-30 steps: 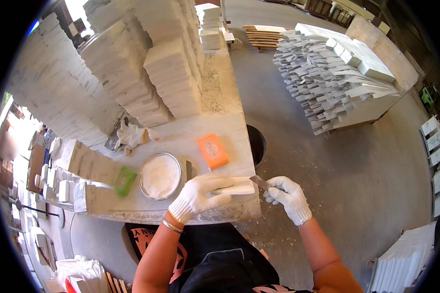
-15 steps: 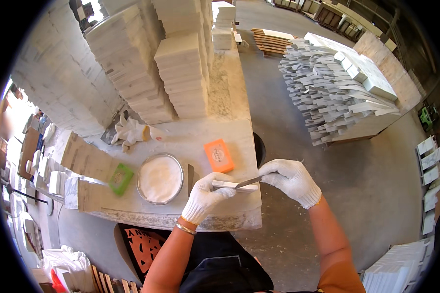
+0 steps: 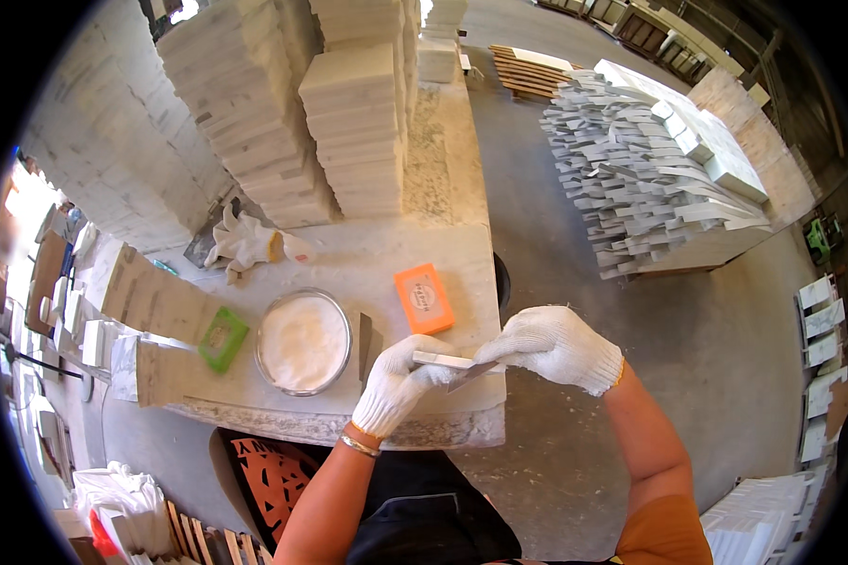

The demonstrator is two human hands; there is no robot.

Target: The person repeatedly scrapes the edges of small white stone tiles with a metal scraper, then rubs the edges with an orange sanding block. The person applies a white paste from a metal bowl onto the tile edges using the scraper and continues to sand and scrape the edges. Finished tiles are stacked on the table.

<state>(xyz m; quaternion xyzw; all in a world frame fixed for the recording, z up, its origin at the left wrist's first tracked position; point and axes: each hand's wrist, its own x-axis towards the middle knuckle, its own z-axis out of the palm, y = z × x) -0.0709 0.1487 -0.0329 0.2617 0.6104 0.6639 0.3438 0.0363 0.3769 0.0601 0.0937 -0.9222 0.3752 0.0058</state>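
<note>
Right grip (image 3: 554, 348) pinches a flat grey blade (image 3: 466, 379) at the slim white bar (image 3: 443, 360); left grip (image 3: 394, 384) clasps the bar, long axis crosswise, nearside of the orange rectangular block (image 3: 424, 298).

Open air rt of bench (image 3: 377, 254) over flr (image 3: 561, 461); R hand (image 3: 554, 348) can pass outboard. L hand (image 3: 396, 384) tighter: metal bowl (image 3: 301, 392) + grey flat pc (image 3: 365, 344) to L, orange block (image 3: 424, 298) just fwd. Slab stacks (image 3: 353, 122) bar far L.

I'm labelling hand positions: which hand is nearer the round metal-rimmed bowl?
Left. The left hand is right of the round metal-rimmed bowl; the right hand is farther right, beyond the left one.
</note>
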